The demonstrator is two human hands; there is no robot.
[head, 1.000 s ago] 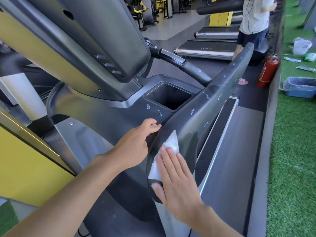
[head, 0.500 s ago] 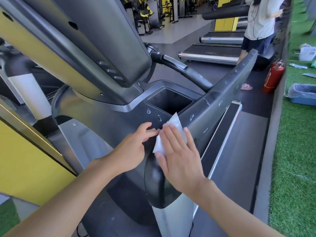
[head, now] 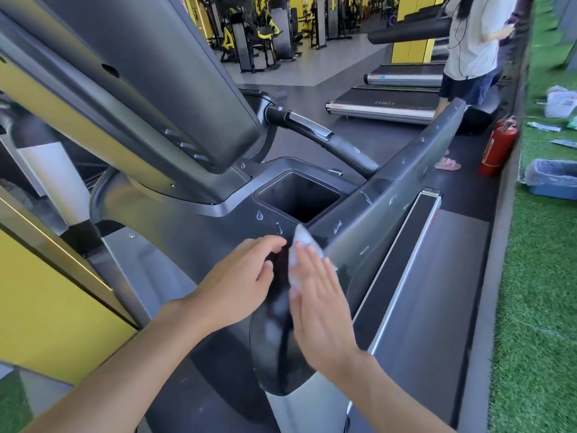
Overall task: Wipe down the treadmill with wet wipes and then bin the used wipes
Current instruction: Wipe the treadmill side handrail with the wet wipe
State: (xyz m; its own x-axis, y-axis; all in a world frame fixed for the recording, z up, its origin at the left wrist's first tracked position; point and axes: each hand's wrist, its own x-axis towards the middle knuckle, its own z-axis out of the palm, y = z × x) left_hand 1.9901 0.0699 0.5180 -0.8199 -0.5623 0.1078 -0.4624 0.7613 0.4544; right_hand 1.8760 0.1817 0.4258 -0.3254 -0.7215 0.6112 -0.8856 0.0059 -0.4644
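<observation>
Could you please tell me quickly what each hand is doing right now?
Left hand: open, fingers resting against the handrail.
Right hand: open, flat fingers pressing the wet wipe onto the handrail.

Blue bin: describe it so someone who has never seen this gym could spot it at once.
Find the green turf strip along the right edge. Partway up it, just right of the red fire extinguisher, sits the blue bin. It alone is a low blue tub lined with a clear bag, unlike the white bag beyond.

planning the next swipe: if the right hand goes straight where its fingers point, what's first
Probably the square pocket, just past the wipe under the right hand; depth unclear.
</observation>
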